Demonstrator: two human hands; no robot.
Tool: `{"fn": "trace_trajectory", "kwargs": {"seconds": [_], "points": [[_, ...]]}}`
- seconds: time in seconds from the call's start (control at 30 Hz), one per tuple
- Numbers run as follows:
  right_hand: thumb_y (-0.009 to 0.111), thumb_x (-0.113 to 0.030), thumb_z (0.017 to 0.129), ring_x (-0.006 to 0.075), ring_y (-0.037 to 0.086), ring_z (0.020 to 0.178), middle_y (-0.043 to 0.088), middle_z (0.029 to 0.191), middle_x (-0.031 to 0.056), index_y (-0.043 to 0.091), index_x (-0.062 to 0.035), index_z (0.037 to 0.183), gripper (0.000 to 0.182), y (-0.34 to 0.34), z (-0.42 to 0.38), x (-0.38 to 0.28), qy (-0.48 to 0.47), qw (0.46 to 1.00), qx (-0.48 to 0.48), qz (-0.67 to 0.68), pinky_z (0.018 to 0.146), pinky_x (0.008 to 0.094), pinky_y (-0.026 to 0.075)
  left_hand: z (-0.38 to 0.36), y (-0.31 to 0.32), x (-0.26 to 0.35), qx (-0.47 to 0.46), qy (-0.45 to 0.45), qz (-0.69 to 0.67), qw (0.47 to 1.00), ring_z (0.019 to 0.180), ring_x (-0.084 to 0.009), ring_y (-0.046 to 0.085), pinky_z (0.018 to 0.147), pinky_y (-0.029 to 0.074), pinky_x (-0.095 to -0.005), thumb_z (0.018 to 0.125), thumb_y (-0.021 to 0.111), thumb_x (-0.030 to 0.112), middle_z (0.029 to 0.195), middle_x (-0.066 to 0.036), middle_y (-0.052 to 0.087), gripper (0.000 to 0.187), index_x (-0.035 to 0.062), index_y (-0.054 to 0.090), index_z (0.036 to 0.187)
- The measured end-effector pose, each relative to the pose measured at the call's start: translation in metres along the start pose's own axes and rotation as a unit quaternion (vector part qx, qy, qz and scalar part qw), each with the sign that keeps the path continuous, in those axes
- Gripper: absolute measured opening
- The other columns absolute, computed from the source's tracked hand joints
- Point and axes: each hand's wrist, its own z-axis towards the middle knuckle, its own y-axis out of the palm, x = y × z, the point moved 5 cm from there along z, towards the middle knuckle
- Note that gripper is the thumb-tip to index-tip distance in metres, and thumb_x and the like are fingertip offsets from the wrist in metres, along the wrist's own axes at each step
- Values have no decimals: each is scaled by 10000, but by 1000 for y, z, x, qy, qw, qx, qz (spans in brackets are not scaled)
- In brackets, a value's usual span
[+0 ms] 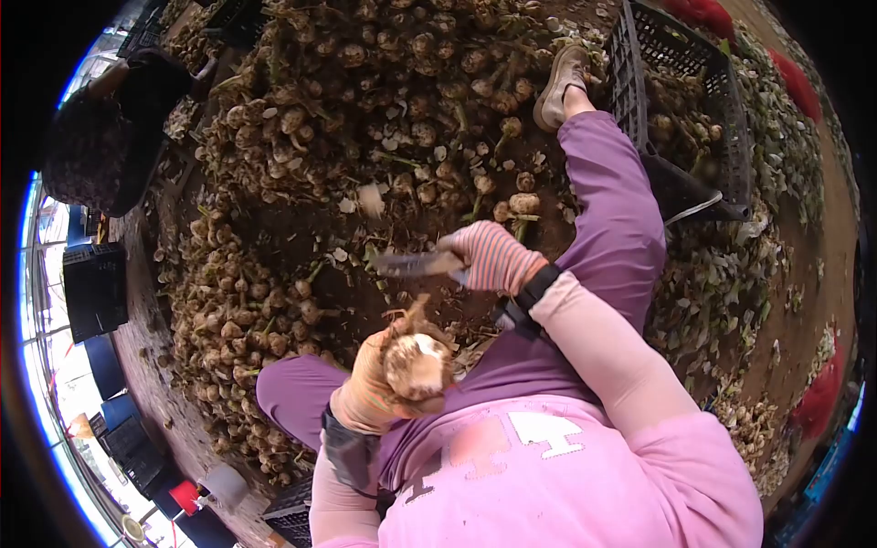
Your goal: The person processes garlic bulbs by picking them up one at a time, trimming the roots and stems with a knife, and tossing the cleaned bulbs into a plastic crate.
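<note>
My left hand [363, 391], in a tan glove, is closed around a garlic bulb [416, 370] just above my lap. Its pale, cut-looking face is turned up, and brown roots or dry leaves stick out past the fingers. My right hand [491, 258], in a striped glove, grips a knife [408, 265] whose blade points left and looks slightly blurred. The blade is apart from the bulb, farther out over the soil. Between my legs, trimmed stalks and loose peel lie on the ground near a few single garlic bulbs [524, 204].
A large garlic heap [292, 137] spreads ahead, with more garlic [233, 329] to the left. A black crate [681, 55] holding garlic stands beyond my right foot. Leaf scraps [703, 310] cover the ground at right. Another person [105, 137] in dark clothing is at upper left.
</note>
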Motion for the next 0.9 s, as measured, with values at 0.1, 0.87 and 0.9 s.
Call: {"fn": "trace_trajectory", "kwargs": {"seconds": [0.1,0.87,0.9], "points": [[584,-139,742,230,565,550,595,666,153,609,-14,794,138,-13,2,-8,-10,986,131,101,527,320,431,-4,2,28,-76,83,-24,993,850,-172,577,658,502,-261,830,607,317,959,-19,569,262,112,565,987],[731,-212,682,295,597,817,596,902,112,589,-55,1021,400,-33,-15,-55,-96,968,146,181,683,329,478,34,-19,60,104,372,338,858,709,-124,578,538,484,-216,803,609,12,867,-70,617,314,0,541,1110],[714,-209,692,304,598,814,595,889,117,594,-51,1001,368,-35,-18,-48,-57,964,156,208,668,352,475,31,-18,64,73,407,373,830,711,-127,579,544,485,-214,800,595,-11,880,-76,618,320,-2,538,1115]]}}
